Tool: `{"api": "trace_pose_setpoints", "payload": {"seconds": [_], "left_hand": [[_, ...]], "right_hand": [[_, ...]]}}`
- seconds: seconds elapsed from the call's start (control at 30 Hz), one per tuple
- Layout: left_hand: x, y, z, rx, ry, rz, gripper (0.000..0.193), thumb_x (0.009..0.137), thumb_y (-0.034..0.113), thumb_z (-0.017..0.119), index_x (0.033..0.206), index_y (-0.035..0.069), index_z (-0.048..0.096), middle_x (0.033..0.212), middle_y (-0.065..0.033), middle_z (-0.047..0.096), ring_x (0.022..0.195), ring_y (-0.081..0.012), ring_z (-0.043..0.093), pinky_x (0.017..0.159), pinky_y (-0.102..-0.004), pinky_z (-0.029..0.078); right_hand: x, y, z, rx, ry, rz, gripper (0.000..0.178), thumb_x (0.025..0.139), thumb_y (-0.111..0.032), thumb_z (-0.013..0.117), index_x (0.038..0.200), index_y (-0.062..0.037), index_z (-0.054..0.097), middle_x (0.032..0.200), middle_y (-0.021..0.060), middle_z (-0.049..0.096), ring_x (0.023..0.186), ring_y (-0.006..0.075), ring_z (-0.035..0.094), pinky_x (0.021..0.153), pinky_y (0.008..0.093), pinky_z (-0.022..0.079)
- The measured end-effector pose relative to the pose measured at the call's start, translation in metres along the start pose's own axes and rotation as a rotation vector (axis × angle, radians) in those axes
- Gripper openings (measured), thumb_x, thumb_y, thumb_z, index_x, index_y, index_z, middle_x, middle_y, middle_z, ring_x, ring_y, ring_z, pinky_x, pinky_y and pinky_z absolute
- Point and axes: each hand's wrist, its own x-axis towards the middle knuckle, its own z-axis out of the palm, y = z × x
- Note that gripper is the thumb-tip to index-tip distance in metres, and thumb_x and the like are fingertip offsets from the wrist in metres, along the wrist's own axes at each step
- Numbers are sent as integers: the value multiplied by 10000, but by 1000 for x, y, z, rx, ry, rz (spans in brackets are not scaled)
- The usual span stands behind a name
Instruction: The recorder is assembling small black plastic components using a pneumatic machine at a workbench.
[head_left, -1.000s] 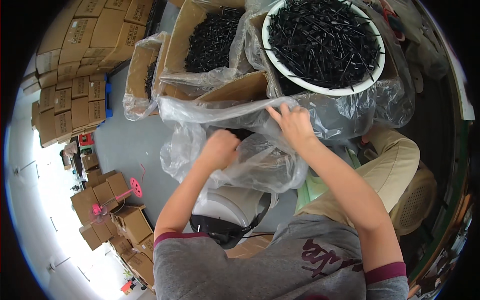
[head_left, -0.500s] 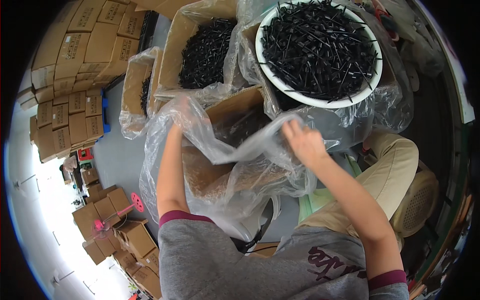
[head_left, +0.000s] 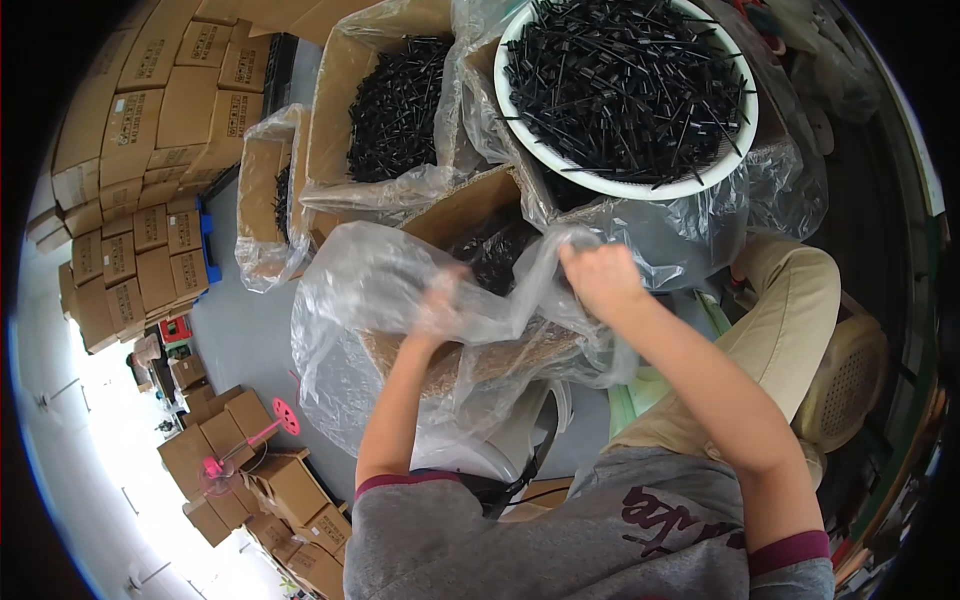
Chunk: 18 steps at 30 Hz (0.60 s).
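Observation:
A clear plastic bag [head_left: 350, 275] lines an open cardboard box [head_left: 465, 207] in front of me, its loose film spread over the near side. My right hand [head_left: 605, 280] is closed on a bunched edge of this bag at the box's right side. My left hand [head_left: 440, 305] is over the box's near left part, partly behind the film; motion smears its fingers, so their grip is unclear. Deep in the box something dark [head_left: 495, 250] shows beneath the plastic. Past my right hand, a round white basket [head_left: 508, 105] is heaped with thin black plastic pieces [head_left: 630, 95].
Beyond the box stands another lined carton [head_left: 330, 120] of black pieces, with a smaller lined carton [head_left: 262, 190] left of it. Stacked cartons [head_left: 150, 130] line the far left. A pink fan [head_left: 287, 416] stands lower left. A perforated beige stool [head_left: 850, 385] is at right.
My left hand has moved right and toward me, drawing film over the box's left part. My right hand stays on the bag's edge, nearly in place. The view has shifted slightly.

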Motion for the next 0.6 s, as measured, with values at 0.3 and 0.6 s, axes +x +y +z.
{"api": "trace_pose_setpoints", "payload": {"seconds": [0.3,0.6], "left_hand": [[133,58,-69,496,655,85,829,749,461,796,1426,102,477,1315,-280,524,1216,-451,520,1044,-501,452],[175,-18,-28,357,-203,-268,525,834,448,691,1230,103,683,1155,-221,695,1113,-371,650,983,-465,490]], "right_hand": [[-6,67,-84,62,-5,271,605,932,-429,610,1350,-11,478,773,127,731,718,264,739,610,351,571],[-44,29,-24,206,403,-74,605,861,-203,671,1411,-48,471,951,73,526,817,213,594,638,343,524]]}}
